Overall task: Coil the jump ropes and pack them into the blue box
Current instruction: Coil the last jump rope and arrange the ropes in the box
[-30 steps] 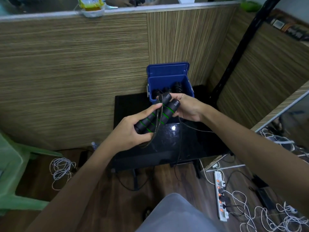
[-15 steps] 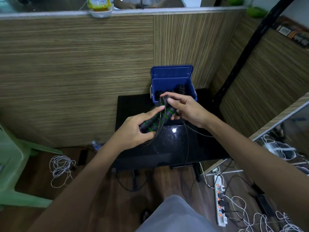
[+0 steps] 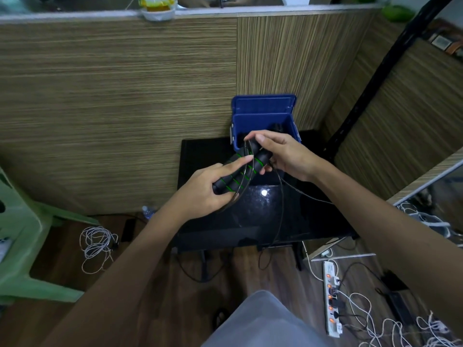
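Both hands are up over the black bench (image 3: 208, 156): the left hand (image 3: 203, 190) grips the two black, green-ringed jump rope handles (image 3: 240, 170), the right hand (image 3: 285, 156) pinches the thin rope (image 3: 280, 211) at their top, just before the open blue box (image 3: 265, 118).

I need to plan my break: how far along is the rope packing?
Done: the blue box stands open with dark handles already inside. In hand: left hand and right hand hold a jump rope, cord partly looped. Left: wind the hanging cord, then pack it.
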